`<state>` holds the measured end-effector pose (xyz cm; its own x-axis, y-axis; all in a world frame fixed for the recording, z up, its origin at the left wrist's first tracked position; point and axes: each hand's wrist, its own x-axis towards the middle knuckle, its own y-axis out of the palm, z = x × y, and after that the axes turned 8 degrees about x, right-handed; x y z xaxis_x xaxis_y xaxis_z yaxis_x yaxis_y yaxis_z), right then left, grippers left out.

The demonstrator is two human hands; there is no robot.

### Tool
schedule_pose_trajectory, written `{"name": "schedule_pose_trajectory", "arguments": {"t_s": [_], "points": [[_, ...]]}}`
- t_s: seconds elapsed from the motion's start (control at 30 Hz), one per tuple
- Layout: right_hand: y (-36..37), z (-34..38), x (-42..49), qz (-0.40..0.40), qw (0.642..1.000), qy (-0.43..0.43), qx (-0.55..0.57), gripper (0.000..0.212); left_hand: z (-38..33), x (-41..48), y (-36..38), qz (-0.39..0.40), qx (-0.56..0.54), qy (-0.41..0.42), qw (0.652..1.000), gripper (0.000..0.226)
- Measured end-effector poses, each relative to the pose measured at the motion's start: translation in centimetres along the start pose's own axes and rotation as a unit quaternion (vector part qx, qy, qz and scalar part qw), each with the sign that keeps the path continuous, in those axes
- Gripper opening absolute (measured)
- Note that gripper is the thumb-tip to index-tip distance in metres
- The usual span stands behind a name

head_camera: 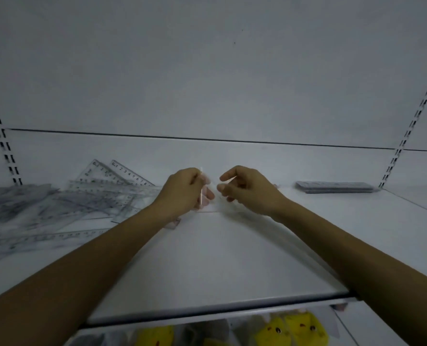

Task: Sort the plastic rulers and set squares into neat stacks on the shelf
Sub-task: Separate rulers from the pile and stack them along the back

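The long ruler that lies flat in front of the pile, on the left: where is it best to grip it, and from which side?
Its right end, approached from the right. The ruler lies flat and thin on the shelf, and that end seems to rest on bare surface, free of the pile. Probably pinch its two long edges there and tip one up.

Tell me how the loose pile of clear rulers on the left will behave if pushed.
It would probably slide apart, not move as one: the pile lies fanned at odd angles on the smooth shelf. They look thin and flat, so likely light but awkward to pry up.
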<state>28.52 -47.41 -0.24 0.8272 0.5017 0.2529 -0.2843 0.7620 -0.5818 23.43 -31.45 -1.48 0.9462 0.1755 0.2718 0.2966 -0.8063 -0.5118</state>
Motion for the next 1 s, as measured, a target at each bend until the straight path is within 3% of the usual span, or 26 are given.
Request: {"name": "schedule_pose_trajectory", "arguments": {"t_s": [0.07, 0.13, 0.27, 0.33, 0.43, 0.6, 0.67, 0.77, 1.0], "points": [[0.7, 0.1, -0.1, -0.003, 1.000, -0.014, -0.018, 0.008, 0.4, 0.3, -0.3, -0.024, 0.063, 0.025, 0.997, 0.025], [0.4, 0.3, 0.5, -0.016, 0.999, -0.004, -0.034, 0.011, 1.3, 0.5, -0.8, -0.038, 0.199, 0.068, 0.977, 0.026], [-0.6, 1.1, 2.0, -0.017, 0.998, 0.066, -0.005, 0.016, 3.1, 0.6, -2.6, 0.090, 0.437, 0.091, 0.890, 0.034], [0.4, 1.0, 2.3, 0.013, 0.996, 0.083, -0.022, 0.017, 3.9, 0.1, -3.4, 0.118, 0.458, 0.095, 0.876, 0.039], [2.0, 0.4, 2.3, 0.028, 0.991, 0.045, -0.120, 0.012, 5.1, -0.1, -4.3, 0.083, 0.473, 0.093, 0.872, 0.053], [2.1, 0.1, 1.4, 0.018, 0.980, -0.041, -0.196, 0.021, 4.9, -0.5, -5.7, 0.062, 0.513, 0.025, 0.856, 0.045], [2.2, 0.0, 0.8, 0.064, 0.971, -0.095, -0.210, 0.023, 4.9, -0.5, -6.3, 0.055, 0.525, -0.003, 0.849, 0.043], [2.4, -0.2, 0.4, 0.118, 0.959, -0.104, -0.235, 0.028, 4.7, -0.6, -6.7, 0.028, 0.523, -0.042, 0.851, 0.046], [4.6, -0.6, 2.6, 0.116, 0.926, -0.094, -0.346, 0.036, 4.7, -0.7, -5.4, 0.038, 0.525, 0.019, 0.850, 0.058]]}}
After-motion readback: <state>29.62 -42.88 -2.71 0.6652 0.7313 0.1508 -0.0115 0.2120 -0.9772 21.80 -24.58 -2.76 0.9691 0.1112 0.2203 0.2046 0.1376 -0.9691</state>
